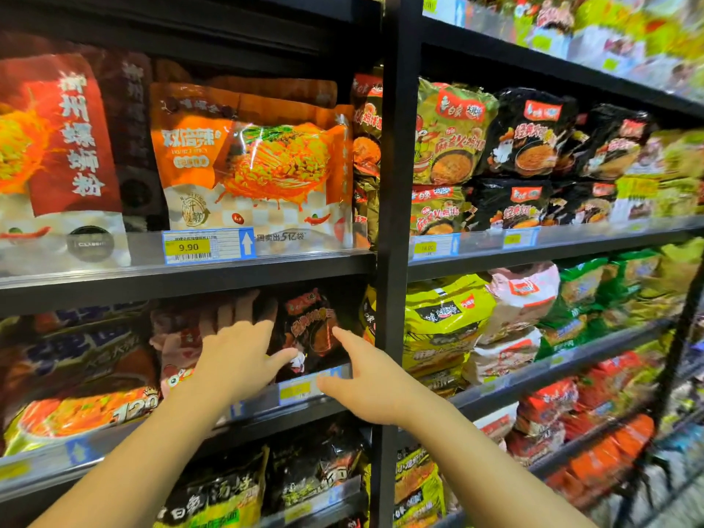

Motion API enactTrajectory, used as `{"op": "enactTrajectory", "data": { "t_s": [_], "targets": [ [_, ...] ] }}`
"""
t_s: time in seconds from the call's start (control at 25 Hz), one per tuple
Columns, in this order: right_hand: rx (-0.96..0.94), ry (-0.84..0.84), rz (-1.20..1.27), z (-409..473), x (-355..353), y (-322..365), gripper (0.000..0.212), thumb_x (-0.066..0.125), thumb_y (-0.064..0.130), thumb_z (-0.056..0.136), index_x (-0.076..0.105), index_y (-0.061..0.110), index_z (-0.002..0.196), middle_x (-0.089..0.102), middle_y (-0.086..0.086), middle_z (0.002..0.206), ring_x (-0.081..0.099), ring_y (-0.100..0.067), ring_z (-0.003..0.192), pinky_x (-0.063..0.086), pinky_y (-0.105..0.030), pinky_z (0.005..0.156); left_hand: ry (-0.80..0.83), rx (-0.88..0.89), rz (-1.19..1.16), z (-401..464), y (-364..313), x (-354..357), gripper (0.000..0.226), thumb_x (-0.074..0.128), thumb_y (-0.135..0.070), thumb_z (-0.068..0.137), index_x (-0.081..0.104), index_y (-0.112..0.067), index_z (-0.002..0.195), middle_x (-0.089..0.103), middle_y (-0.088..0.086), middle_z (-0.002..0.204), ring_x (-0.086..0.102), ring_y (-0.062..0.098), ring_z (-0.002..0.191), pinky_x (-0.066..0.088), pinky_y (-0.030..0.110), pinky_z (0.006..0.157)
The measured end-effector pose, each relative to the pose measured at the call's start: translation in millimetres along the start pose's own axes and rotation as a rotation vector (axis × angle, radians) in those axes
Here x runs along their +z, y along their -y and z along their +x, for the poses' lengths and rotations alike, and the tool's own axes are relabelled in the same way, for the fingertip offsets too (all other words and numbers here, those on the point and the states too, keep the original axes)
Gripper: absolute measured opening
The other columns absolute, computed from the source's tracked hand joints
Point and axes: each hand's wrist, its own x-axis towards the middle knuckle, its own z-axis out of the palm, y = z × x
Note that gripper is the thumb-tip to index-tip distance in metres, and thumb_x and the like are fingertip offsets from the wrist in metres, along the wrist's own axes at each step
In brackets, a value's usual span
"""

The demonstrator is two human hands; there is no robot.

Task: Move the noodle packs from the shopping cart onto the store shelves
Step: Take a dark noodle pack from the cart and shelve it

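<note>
A black noodle pack (310, 329) with red and orange print stands upright on the middle shelf (183, 432), just left of the black upright post. My left hand (238, 350) reaches into the shelf with straight fingers, touching the pack's left side and the pink pack (179, 344) beside it. My right hand (365, 379) hovers at the pack's lower right, its forefinger stretched toward the pack, holding nothing. The shopping cart is out of view.
A black post (392, 230) divides two shelf bays. Orange packs (251, 165) fill the shelf above, green and black packs (495, 146) the right bay. More packs (312, 474) sit on the shelf below. Clear price rails (205, 245) edge each shelf.
</note>
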Motion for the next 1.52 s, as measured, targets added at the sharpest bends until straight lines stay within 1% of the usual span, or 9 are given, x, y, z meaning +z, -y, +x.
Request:
{"op": "enactTrajectory", "data": {
  "t_s": [0.12, 0.2, 0.28, 0.4, 0.56, 0.76, 0.92, 1.24, 1.52],
  "targets": [
    [-0.040, -0.013, -0.010, -15, -9, 0, 0.086, 0.064, 0.043, 0.097, 0.010, 0.030, 0.164, 0.013, 0.011, 0.170, 0.007, -0.007, 0.156, 0.018, -0.034, 0.126, -0.094, 0.080, 0.041, -22, -2, -7, 0.091, 0.038, -0.086, 0.081, 0.025, -0.035, 0.154, 0.036, 0.005, 0.147, 0.032, 0.031, 0.136, 0.026, 0.051, 0.111],
    [-0.065, -0.025, -0.030, -24, -13, 0, 0.088, 0.067, 0.046, 0.095, 0.014, 0.033, 0.163, 0.014, 0.012, 0.170, 0.007, -0.004, 0.156, 0.019, -0.032, 0.125, -0.112, 0.165, 0.013, -43, -3, -18, 0.106, 0.026, -0.095, 0.066, 0.019, -0.042, 0.157, 0.022, -0.003, 0.158, 0.016, 0.026, 0.146, 0.012, 0.050, 0.118],
    [-0.079, -0.038, -0.049, -34, -18, -4, 0.087, 0.069, 0.048, 0.092, 0.018, 0.036, 0.162, 0.020, 0.013, 0.168, 0.014, -0.004, 0.154, 0.023, -0.028, 0.121, -0.072, 0.243, -0.029, -59, -13, -26, 0.113, 0.018, -0.094, 0.056, 0.017, -0.044, 0.157, 0.016, -0.009, 0.161, 0.009, 0.022, 0.149, 0.008, 0.048, 0.120],
    [-0.036, -0.013, -0.064, -60, -35, -19, 0.086, 0.073, 0.049, 0.089, 0.026, 0.038, 0.160, 0.030, 0.016, 0.163, 0.029, -0.003, 0.148, 0.029, -0.021, 0.113, -0.007, 0.333, -0.066, -74, -44, -27, 0.110, 0.032, -0.095, 0.062, 0.014, -0.043, 0.157, 0.015, -0.012, 0.160, 0.007, 0.019, 0.149, 0.011, 0.044, 0.120],
    [0.078, 0.010, -0.073, -105, -68, -59, 0.090, 0.076, 0.052, 0.085, 0.026, 0.040, 0.159, 0.029, 0.015, 0.164, 0.028, -0.006, 0.150, 0.032, -0.030, 0.119, 0.016, 0.414, -0.152, -88, -96, -13, 0.101, 0.054, -0.085, 0.073, 0.017, -0.041, 0.157, 0.027, -0.014, 0.151, 0.019, 0.015, 0.141, 0.028, 0.038, 0.114],
    [0.219, -0.061, -0.210, -171, -113, -123, 0.100, 0.076, 0.061, 0.080, 0.019, 0.042, 0.160, 0.019, 0.005, 0.169, 0.020, -0.015, 0.155, 0.030, -0.041, 0.123, 0.023, 0.532, -0.196, -100, -197, -10, 0.104, 0.057, -0.084, 0.072, 0.017, -0.040, 0.157, 0.027, -0.012, 0.154, 0.018, 0.015, 0.143, 0.030, 0.039, 0.116],
    [0.318, -0.112, -0.272, -226, -151, -166, 0.104, 0.075, 0.063, 0.078, 0.017, 0.040, 0.161, 0.017, -0.002, 0.170, 0.011, -0.016, 0.157, 0.022, -0.041, 0.126, 0.070, 0.585, -0.175, -106, -278, -7, 0.104, 0.057, -0.084, 0.072, 0.016, -0.040, 0.157, 0.024, -0.008, 0.158, 0.018, 0.019, 0.145, 0.028, 0.040, 0.118],
    [0.623, -0.192, -0.351, -320, -225, -259, 0.110, 0.074, 0.069, 0.075, 0.011, 0.044, 0.161, 0.010, -0.002, 0.171, 0.007, -0.018, 0.158, 0.026, -0.046, 0.125, 0.138, 0.781, -0.216, -98, -426, 13, 0.109, 0.055, -0.088, 0.069, 0.015, -0.039, 0.158, 0.029, -0.007, 0.155, 0.022, 0.020, 0.142, 0.030, 0.039, 0.117],
    [0.839, -0.237, -0.370, -340, -281, -345, 0.107, 0.073, 0.068, 0.077, 0.011, 0.045, 0.161, 0.009, -0.001, 0.171, 0.008, -0.021, 0.158, 0.025, -0.047, 0.124, 0.206, 0.921, -0.286, -47, -549, 43, 0.109, 0.059, -0.083, 0.072, 0.012, -0.037, 0.159, 0.024, -0.006, 0.159, 0.016, 0.021, 0.148, 0.027, 0.042, 0.119]
  ]
}}
